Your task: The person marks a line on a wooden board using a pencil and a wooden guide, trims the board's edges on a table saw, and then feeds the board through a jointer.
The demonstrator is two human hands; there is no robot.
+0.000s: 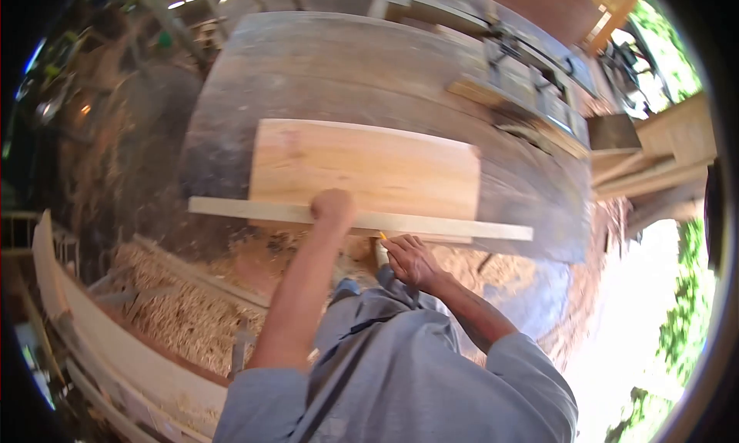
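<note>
Board (366,166) lies on brown worktable (323,66); wood shavings (188,312) below; greenery (681,297) far right.

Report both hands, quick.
Left hand: closed on the long wood strip.
Right hand: closed, holding what looks like a yellow pencil.

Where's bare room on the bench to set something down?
Widest: workbench top beyond the far edge of the board, left of the timber. Smaller: left of the board, beyond the left end of the strip; and right of the board, between strip and timber.
Crowded: near edge, with strip, left hand and right hand; also around the timber.
</note>
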